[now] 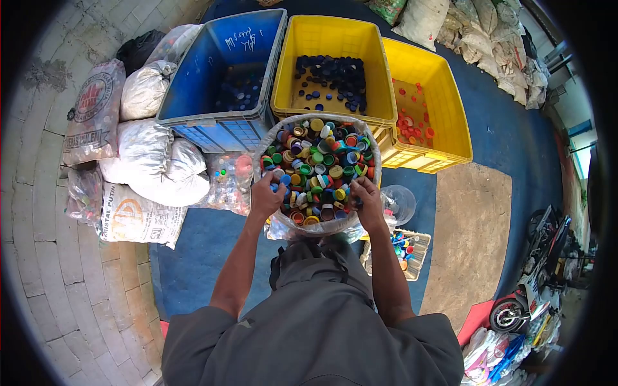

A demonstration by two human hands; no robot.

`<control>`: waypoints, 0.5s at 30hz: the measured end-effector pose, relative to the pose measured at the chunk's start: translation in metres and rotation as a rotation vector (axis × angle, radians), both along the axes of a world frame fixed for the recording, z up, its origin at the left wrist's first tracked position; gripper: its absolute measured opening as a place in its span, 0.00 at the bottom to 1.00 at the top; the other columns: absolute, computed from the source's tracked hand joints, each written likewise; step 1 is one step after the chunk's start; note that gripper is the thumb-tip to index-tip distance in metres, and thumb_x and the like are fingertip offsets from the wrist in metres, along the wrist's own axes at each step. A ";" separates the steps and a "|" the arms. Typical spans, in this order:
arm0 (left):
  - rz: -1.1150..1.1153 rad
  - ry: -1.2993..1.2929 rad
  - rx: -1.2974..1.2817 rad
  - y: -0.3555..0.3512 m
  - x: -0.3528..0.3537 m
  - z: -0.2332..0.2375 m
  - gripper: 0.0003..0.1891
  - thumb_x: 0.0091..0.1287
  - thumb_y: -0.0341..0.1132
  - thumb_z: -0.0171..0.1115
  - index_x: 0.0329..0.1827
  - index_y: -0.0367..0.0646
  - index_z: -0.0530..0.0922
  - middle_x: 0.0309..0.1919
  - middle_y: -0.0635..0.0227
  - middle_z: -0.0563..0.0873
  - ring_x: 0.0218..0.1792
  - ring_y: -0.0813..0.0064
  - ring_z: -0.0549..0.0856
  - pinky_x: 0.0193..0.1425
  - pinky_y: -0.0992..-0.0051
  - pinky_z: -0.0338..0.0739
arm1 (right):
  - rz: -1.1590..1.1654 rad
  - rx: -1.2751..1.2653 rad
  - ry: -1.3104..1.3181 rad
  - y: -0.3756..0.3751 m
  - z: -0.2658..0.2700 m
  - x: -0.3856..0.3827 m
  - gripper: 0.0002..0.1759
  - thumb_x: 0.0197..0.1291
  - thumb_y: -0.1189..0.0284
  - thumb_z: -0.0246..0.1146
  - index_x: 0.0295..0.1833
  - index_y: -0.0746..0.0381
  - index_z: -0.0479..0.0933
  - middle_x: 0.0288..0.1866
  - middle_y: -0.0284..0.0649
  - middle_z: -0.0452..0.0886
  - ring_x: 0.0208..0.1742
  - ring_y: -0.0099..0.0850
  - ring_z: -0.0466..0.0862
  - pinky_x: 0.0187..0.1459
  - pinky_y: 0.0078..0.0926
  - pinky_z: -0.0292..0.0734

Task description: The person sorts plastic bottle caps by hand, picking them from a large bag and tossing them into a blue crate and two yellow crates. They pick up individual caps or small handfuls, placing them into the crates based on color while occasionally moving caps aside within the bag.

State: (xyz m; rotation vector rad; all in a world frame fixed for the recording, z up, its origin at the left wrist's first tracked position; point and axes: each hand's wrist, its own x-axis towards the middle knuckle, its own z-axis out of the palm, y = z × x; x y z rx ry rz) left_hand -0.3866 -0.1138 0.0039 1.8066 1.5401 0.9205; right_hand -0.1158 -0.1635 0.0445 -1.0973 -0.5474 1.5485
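Note:
A round, pale-rimmed tub [262, 143] stands in front of me, heaped with bottle caps [318, 168] of many colours. At the tub's left side, my left hand [265, 196] is closed, with a blue bottle cap [275, 187] at its fingertips. Over the right edge of the heap, my right hand [367, 201] has its fingers pinched together. Whatever it may hold is hidden by the fingers.
Behind the tub stand a blue crate [212, 119] and two yellow crates [335, 29] [444, 71] with sorted caps. Stuffed sacks [145, 151] lie left. At right are a clear round container [400, 204], a small tray [421, 241] of caps, and a motorcycle [508, 315].

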 end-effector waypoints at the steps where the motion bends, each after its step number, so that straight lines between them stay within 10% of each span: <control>1: 0.023 -0.279 -0.182 0.001 -0.003 -0.001 0.05 0.59 0.30 0.59 0.36 0.42 0.74 0.35 0.56 0.84 0.24 0.60 0.80 0.26 0.65 0.73 | -0.003 -0.005 0.031 0.000 0.000 -0.006 0.08 0.67 0.67 0.62 0.40 0.59 0.73 0.24 0.27 0.69 0.21 0.16 0.68 0.21 0.16 0.60; 6: 0.063 -1.510 -0.691 0.000 -0.012 0.029 0.08 0.52 0.27 0.58 0.31 0.47 0.68 0.34 0.62 0.83 0.19 0.75 0.73 0.18 0.80 0.62 | 0.175 -0.060 -0.210 0.006 0.001 -0.032 0.11 0.62 0.66 0.67 0.37 0.62 0.76 0.22 0.29 0.73 0.23 0.19 0.73 0.25 0.19 0.66; 9: -0.037 -1.683 -0.646 0.001 -0.022 0.021 0.09 0.46 0.25 0.55 0.32 0.45 0.69 0.35 0.61 0.81 0.18 0.76 0.73 0.16 0.81 0.62 | 0.317 0.316 -0.907 0.011 -0.003 -0.057 0.12 0.57 0.67 0.70 0.40 0.64 0.79 0.22 0.37 0.77 0.26 0.29 0.79 0.30 0.28 0.73; 15: 0.078 -1.579 -0.665 -0.003 -0.028 0.037 0.20 0.43 0.27 0.51 0.42 0.41 0.76 0.35 0.61 0.81 0.22 0.72 0.73 0.18 0.80 0.63 | 0.475 0.504 -1.408 0.022 -0.005 -0.100 0.08 0.55 0.70 0.62 0.38 0.61 0.81 0.37 0.46 0.81 0.39 0.47 0.84 0.39 0.44 0.79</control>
